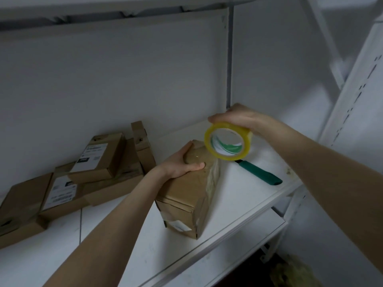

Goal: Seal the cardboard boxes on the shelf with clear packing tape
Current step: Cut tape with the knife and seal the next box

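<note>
Left hand [182,162] clamps the far end of the cardboard box [186,193] at mid-frame, close to the shelf's [248,195] front edge. Right hand [238,119] grips the tape roll [228,142] just above. A green-handled knife [261,172] lies right; closed boxes [83,172] stack at left.

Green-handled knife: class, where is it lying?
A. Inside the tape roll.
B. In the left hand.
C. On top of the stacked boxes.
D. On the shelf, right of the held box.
D: the green-handled knife lies flat on the white shelf, just right of the cardboard box the left hand grips.
</note>
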Demonstrator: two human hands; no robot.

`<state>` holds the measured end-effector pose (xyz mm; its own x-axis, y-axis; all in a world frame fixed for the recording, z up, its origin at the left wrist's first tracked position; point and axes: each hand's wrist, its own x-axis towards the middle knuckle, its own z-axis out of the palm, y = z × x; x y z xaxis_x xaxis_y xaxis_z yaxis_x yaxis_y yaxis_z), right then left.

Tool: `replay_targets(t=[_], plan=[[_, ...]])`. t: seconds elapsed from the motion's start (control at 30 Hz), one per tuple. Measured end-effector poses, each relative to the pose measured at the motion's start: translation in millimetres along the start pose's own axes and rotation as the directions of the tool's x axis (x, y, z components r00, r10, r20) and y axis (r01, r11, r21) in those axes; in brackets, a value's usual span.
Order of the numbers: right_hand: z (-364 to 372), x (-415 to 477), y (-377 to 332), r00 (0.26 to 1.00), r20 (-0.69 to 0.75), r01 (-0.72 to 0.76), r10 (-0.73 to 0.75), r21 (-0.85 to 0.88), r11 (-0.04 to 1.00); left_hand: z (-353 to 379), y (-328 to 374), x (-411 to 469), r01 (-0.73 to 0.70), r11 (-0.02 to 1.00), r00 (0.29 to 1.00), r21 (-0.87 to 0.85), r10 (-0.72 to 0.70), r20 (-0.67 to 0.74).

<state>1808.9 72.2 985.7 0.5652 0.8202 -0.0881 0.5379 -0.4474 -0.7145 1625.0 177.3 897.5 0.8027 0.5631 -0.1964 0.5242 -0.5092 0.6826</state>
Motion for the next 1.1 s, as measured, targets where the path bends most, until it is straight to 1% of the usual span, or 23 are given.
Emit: replay_targets(t=[0.13, 0.27, 0.37, 0.43, 0.5, 0.57, 0.7, 0.73, 0.77, 0.8, 0.83, 0.87, 0.9, 0.97, 1.03, 1.1], plan=[[-6.3, -7.1, 23.9, 0.998, 0.053, -0.027, 0.029, -0.030, 0.999, -0.2, 0.4, 1.1, 0.005, 0.998, 1.000, 0.056, -0.006, 0.008], [-9.5, -12.9, 36.4, 0.986, 0.156, -0.037, 0.061, -0.155, 0.987, -1.8, 4.7, -0.7, 0.003, 0.997, 1.000, 0.079, -0.005, 0.030], [-2.4, -14.3, 51.6, 0.979, 0.184, -0.036, 0.083, -0.245, 0.969, -2.3, 3.8, -0.8, 0.013, 0.996, 0.999, 0.088, -0.015, 0.031], [2.3, -17.6, 60.4, 0.977, 0.180, -0.055, 0.111, -0.290, 0.955, -3.6, 1.5, -1.6, 0.048, 0.997, 0.998, 0.061, -0.050, 0.042], [6.1, -18.8, 68.0, 0.979, 0.163, -0.076, 0.122, -0.264, 0.961, -4.8, -0.8, -1.3, 0.068, 0.997, 0.996, 0.030, -0.069, 0.056], [12.2, -18.5, 74.4, 0.981, 0.143, -0.095, 0.128, -0.220, 0.971, -3.8, 0.1, -0.7, 0.056, 0.998, 0.996, 0.020, -0.057, 0.066], [29.4, -15.9, 82.9, 0.981, 0.141, -0.107, 0.132, -0.175, 0.979, -3.1, 2.4, -3.3, 0.037, 0.998, 0.998, 0.053, -0.040, 0.050], [33.7, -14.3, 83.9, 0.982, 0.140, -0.102, 0.127, -0.173, 0.980, -3.3, 2.5, -4.5, -0.004, 0.996, 1.000, 0.087, 0.002, 0.030], [38.0, -12.7, 84.5, 0.983, 0.139, -0.095, 0.119, -0.172, 0.981, -2.7, 3.3, -5.7, -0.062, 0.983, 0.998, 0.176, 0.061, 0.012], [41.7, -10.8, 85.0, 0.984, 0.136, -0.090, 0.114, -0.171, 0.981, -1.1, 5.1, -6.5, -0.118, 0.937, 0.992, 0.327, 0.125, -0.001], [44.3, -9.1, 85.9, 0.985, 0.135, -0.087, 0.110, -0.165, 0.982, 2.0, 8.4, -6.0, -0.157, 0.862, 0.984, 0.482, 0.178, 0.002], [45.7, -8.2, 86.1, 0.985, 0.133, -0.084, 0.105, -0.159, 0.984, 6.2, 12.7, -5.6, -0.172, 0.791, 0.980, 0.587, 0.200, 0.018], [46.3, -8.1, 86.6, 0.986, 0.134, -0.080, 0.101, -0.153, 0.985, 11.8, 17.3, -4.5, -0.173, 0.748, 0.980, 0.641, 0.196, 0.035], [47.3, -8.6, 87.9, 0.986, 0.136, -0.075, 0.094, -0.139, 0.987, 24.2, 27.5, -3.2, -0.174, 0.720, 0.982, 0.672, 0.173, 0.070], [50.3, -7.6, 91.4, 0.986, 0.140, -0.075, 0.090, -0.107, 0.991, 30.1, 33.9, -2.2, -0.190, 0.711, 0.981, 0.677, 0.161, 0.107], [53.5, -8.0, 92.5, 0.987, 0.139, -0.070, 0.083, -0.099, 0.993, 27.2, 35.3, -1.8, -0.170, 0.717, 0.985, 0.676, 0.124, 0.116]])
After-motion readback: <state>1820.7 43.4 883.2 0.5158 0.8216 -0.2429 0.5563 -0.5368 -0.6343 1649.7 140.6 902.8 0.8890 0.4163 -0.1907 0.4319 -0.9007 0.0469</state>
